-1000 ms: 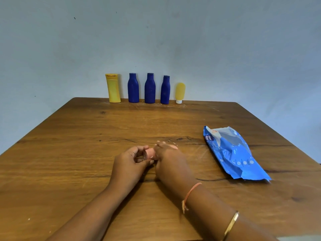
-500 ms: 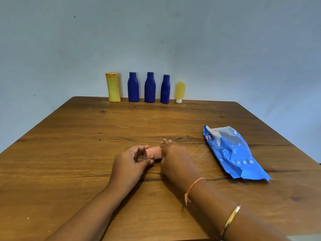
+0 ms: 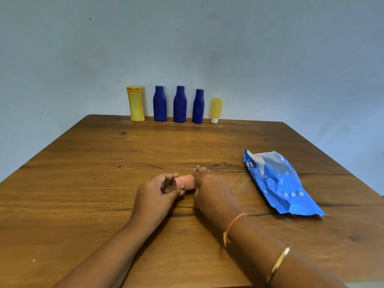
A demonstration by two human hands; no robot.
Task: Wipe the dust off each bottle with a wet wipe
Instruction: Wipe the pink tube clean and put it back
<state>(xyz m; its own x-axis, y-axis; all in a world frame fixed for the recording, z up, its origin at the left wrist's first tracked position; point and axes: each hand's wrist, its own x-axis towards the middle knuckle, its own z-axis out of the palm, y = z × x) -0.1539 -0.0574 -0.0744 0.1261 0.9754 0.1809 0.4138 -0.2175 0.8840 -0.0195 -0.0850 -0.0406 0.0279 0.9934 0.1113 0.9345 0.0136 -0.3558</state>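
Soft even light, sharp, wide-angle edge warp.

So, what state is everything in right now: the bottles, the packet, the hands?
Small pink plastic bottle: lying sideways, held between both hands.
Left hand: grips the bottle's left end.
Right hand: curled over its right end.
Tall yellow plastic bottle: upright, capped.
Three dark blue plastic bottles: upright, capped.
Small yellow tube: standing on its white cap.
Blue wet-wipe pack: lying flat, crumpled, untouched.
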